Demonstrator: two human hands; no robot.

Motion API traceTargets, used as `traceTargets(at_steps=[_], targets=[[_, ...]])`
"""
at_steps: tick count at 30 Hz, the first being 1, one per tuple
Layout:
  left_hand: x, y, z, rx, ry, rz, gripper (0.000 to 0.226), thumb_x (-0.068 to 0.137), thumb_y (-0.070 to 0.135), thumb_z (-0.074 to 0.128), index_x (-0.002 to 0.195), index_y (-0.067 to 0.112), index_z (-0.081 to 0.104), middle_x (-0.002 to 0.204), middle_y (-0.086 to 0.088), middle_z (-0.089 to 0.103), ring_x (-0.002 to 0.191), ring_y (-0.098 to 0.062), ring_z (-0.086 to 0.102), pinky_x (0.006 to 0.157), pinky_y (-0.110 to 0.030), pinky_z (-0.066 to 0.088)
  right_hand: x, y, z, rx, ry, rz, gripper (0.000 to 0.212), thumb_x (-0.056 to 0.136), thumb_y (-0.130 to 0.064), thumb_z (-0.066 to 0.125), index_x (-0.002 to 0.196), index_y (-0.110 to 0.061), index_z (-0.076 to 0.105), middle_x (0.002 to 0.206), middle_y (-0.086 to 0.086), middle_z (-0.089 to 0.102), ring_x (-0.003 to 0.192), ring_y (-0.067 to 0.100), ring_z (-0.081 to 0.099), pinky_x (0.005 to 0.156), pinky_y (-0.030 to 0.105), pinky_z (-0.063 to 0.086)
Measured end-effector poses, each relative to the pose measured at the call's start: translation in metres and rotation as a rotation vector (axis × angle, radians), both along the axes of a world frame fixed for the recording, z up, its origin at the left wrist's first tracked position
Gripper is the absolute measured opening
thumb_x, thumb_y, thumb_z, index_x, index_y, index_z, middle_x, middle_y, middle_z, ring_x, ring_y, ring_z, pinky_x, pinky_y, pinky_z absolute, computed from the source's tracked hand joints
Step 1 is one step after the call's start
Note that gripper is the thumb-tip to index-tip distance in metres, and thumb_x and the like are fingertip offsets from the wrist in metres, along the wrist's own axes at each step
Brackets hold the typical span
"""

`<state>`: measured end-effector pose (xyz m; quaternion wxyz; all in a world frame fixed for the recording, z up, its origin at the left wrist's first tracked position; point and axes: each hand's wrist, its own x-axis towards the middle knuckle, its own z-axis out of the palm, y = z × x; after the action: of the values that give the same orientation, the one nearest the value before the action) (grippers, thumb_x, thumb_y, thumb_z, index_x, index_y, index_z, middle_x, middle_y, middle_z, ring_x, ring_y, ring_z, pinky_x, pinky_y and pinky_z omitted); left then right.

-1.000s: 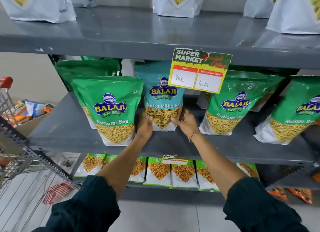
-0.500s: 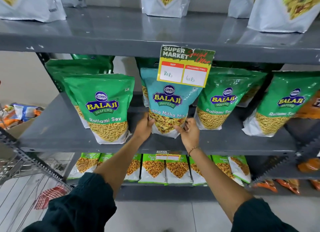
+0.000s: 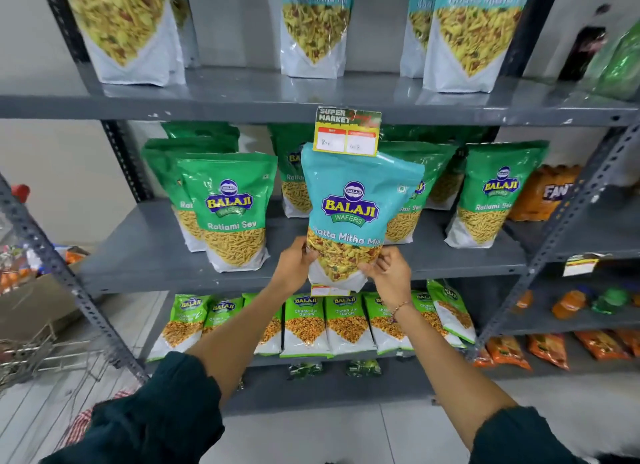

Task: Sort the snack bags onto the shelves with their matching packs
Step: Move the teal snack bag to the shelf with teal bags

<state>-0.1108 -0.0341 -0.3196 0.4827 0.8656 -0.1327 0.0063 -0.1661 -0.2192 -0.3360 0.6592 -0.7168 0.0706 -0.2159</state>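
A teal Khatta Mitha Mix bag (image 3: 356,200) is held upright in front of the middle shelf (image 3: 145,252), off its surface. My left hand (image 3: 294,266) grips its lower left corner and my right hand (image 3: 389,273) grips its lower right corner. Green Ratlami Sev bags (image 3: 230,214) stand on the middle shelf to both sides and behind it. Matching teal Khatta Mitha Mix bags (image 3: 313,27) stand on the upper shelf (image 3: 242,96).
A yellow price tag (image 3: 347,131) hangs from the upper shelf's edge just above the held bag. Small green Chana Jor Garam packs (image 3: 348,321) fill the lower shelf. An orange Fanta pack (image 3: 547,193) stands at the right. A wire trolley (image 3: 38,353) stands at the left.
Both hands have lifted the teal bag off the middle shelf and drawn it out toward me. The view has tilted up, showing the upper shelf's teal bags.
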Motion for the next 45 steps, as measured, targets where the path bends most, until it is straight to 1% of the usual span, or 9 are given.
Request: traceTargets(at_steps=[8,14,16,19,25,30,38,42,45], targets=[[-0.059,0.031,0.029,-0.011,-0.043,-0.086,0.032,0.089,0.017,0.055,0.117,0.003,0.046,0.080,-0.003,0.050,0.080,-0.025,0.052,0.075,-0.041,0.044,-0.064,0.012,0.020,-0.017,-0.055,0.040,0.031,0.068,-0.007,0.076,0.085,-0.013,0.051,0.094,0.012,0.065,0.088,0.016,0.062,0.070,0.014,0.055],[-0.087,0.044,0.087,0.022,-0.211,-0.070,0.035,0.093,0.024,0.050,0.121,0.005,0.043,0.080,-0.003,0.054,0.070,-0.015,0.049,0.057,-0.023,0.035,-0.070,0.013,0.078,-0.107,-0.132,0.085,0.034,0.065,-0.016,0.080,0.085,-0.018,0.053,0.096,0.013,0.066,0.092,0.021,0.063,0.083,0.029,0.053],[-0.092,0.048,0.113,-0.016,-0.253,-0.082,0.032,0.093,0.023,0.050,0.119,0.006,0.044,0.087,-0.001,0.055,0.074,-0.012,0.052,0.058,-0.016,0.039,-0.067,0.013,0.107,-0.148,-0.178,0.105,0.032,0.065,-0.015,0.079,0.082,-0.019,0.053,0.091,0.007,0.067,0.087,0.018,0.064,0.077,0.021,0.055],[-0.091,0.052,0.150,-0.077,-0.305,-0.062,0.032,0.091,0.023,0.052,0.118,0.006,0.048,0.103,-0.005,0.060,0.094,-0.020,0.056,0.075,-0.029,0.042,-0.061,0.013,0.150,-0.186,-0.227,0.128,0.031,0.066,-0.011,0.078,0.083,-0.017,0.053,0.094,0.009,0.067,0.089,0.021,0.065,0.078,0.023,0.055],[-0.072,0.059,0.217,-0.060,-0.437,-0.018,0.033,0.090,0.027,0.054,0.115,0.005,0.051,0.106,-0.005,0.061,0.097,-0.020,0.055,0.079,-0.030,0.039,-0.037,0.010,0.227,-0.244,-0.311,0.165,0.032,0.063,-0.015,0.080,0.083,-0.014,0.056,0.097,0.017,0.069,0.092,0.027,0.067,0.087,0.039,0.053],[-0.042,0.062,0.263,-0.083,-0.475,-0.009,0.031,0.090,0.025,0.055,0.114,0.006,0.052,0.108,-0.007,0.062,0.099,-0.021,0.055,0.083,-0.031,0.040,-0.011,0.014,0.280,-0.270,-0.366,0.201,0.030,0.067,-0.009,0.077,0.082,-0.017,0.052,0.084,-0.001,0.064,0.082,0.015,0.063,0.075,0.018,0.054],[0.044,0.058,0.308,-0.103,-0.469,0.034,0.031,0.088,0.027,0.057,0.112,0.007,0.059,0.112,-0.009,0.067,0.102,-0.024,0.060,0.083,-0.032,0.044,0.071,0.015,0.321,-0.278,-0.371,0.159,0.042,0.066,-0.015,0.079,0.098,-0.004,0.054,0.081,-0.004,0.064,0.078,0.008,0.061,0.068,0.016,0.050],[0.090,0.047,0.315,-0.118,-0.430,0.058,0.029,0.088,0.026,0.058,0.111,0.009,0.060,0.112,-0.008,0.068,0.103,-0.024,0.062,0.085,-0.035,0.048,0.120,0.007,0.328,-0.265,-0.351,0.152,0.040,0.064,-0.014,0.080,0.094,-0.007,0.055,0.086,0.003,0.067,0.085,0.019,0.064,0.078,0.029,0.052],[0.116,0.037,0.312,-0.145,-0.378,0.064,0.030,0.087,0.023,0.059,0.113,0.008,0.059,0.113,-0.007,0.067,0.103,-0.022,0.060,0.085,-0.032,0.046,0.150,-0.001,0.326,-0.252,-0.312,0.163,0.039,0.065,-0.012,0.079,0.094,-0.006,0.054,0.086,0.003,0.067,0.087,0.020,0.063,0.077,0.027,0.052]])
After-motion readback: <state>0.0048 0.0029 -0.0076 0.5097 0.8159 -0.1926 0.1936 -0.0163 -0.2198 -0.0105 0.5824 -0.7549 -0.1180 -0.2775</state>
